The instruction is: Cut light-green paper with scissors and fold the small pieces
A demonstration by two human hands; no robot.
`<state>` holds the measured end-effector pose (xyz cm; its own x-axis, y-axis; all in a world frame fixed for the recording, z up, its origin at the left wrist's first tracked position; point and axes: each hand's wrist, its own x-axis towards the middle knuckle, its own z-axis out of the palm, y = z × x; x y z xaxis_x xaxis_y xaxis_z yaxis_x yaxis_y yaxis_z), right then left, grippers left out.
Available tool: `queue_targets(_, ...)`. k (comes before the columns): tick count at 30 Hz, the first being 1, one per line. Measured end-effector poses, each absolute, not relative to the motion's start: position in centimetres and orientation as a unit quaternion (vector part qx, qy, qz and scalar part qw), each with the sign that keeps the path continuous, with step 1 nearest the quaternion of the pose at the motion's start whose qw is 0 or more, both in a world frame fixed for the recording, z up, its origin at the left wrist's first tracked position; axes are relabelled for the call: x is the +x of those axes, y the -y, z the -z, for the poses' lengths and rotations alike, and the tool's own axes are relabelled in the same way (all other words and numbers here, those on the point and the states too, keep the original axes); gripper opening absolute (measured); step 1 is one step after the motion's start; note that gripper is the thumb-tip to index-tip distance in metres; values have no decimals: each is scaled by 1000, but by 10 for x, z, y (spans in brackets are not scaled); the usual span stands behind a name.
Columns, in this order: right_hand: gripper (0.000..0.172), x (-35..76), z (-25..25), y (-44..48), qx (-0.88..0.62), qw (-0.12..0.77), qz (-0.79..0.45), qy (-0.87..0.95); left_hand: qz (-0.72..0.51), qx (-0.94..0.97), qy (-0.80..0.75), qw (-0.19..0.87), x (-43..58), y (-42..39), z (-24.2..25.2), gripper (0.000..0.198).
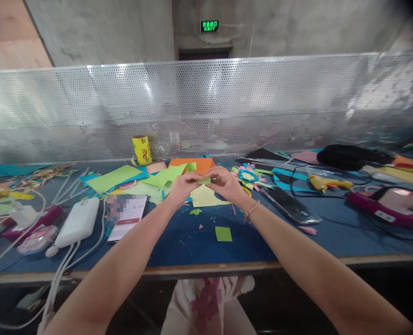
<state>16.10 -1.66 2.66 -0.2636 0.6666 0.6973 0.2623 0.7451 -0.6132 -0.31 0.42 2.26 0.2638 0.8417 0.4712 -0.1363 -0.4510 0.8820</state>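
Between my two hands, above the middle of the table, is a small piece of green paper (204, 181). My left hand (185, 186) pinches its left side, and the fingers of my right hand (227, 185) close on its right side. Below them lies a pale yellow sheet (209, 197), partly hidden by my hands. Nearer to me, a green paper square (223, 234) rests flat on the blue tabletop. A layered paper flower (247, 174) in blue, pink and yellow sits just right of my right hand.
Coloured sheets (115, 179) and a yellow box (142, 150) are at the back left. A lit phone (127, 218), a white power bank (78, 222) and cables lie left. On the right are a dark phone (292, 206), a yellow glue gun (327, 183) and a power strip (384, 209). A perforated metal screen (206, 102) stands behind.
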Motion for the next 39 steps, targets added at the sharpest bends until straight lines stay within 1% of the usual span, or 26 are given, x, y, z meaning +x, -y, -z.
queue_targets(6,9,159,-32,20,-357,527,-131,760,-554,646,-278,446,-2,-2,-24,19)
queue_targets(10,9,160,-33,19,-371,532,-128,750,-560,644,-287,434,-1,-1,-24,16)
queue_targets(15,8,159,-34,20,-366,539,-144,745,-544,647,-334,417,-1,2,-27,20)
queue_targets(20,9,157,-36,21,-386,540,-131,737,-553,641,-328,419,1,6,-27,19)
queue_targets(24,11,154,-34,20,-386,551,-190,715,-568,629,-314,428,2,8,-27,20)
queue_targets(27,17,152,-33,19,-382,568,-258,682,-584,608,-324,429,2,9,-28,29)
queue_targets(30,23,149,-33,19,-378,579,-298,657,-593,592,-335,431,3,10,-29,40)
queue_targets(32,25,149,-33,20,-372,587,-309,649,-591,590,-330,440,3,10,-29,39)
queue_targets(36,26,148,-33,20,-364,593,-310,648,-586,580,-319,467,5,11,-28,30)
queue_targets(39,25,148,-35,22,-381,580,-296,656,-591,565,-329,472,6,12,-28,30)
